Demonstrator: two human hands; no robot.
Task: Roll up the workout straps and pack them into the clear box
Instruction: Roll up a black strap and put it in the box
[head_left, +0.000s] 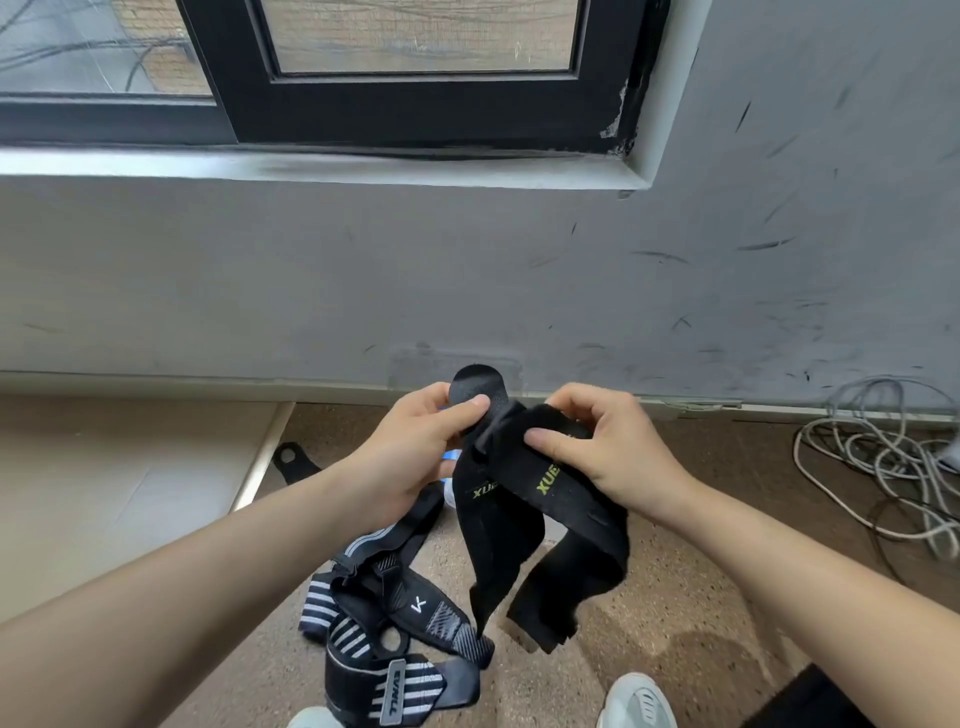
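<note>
While striped straps (363, 639) lie heaped on the floor (685, 597), both hands hold a black strap (511, 525) above them.
Left hand (410, 457) pinches its rounded end, right hand (610, 452) grips the band; yellow-green print reads "XUE", the rest hidden.

I see a black strap (498, 519) with yellow-green "XUE" lettering held off the floor (685, 597), pinched by the left hand (415, 452) and the right hand (608, 447). It is unrolled, rounded tab up, two tails hanging. Below, striped straps (384, 623), black with grey-white bars, lie tangled. A bluish glimpse behind may be the clear box (451, 456).
</note>
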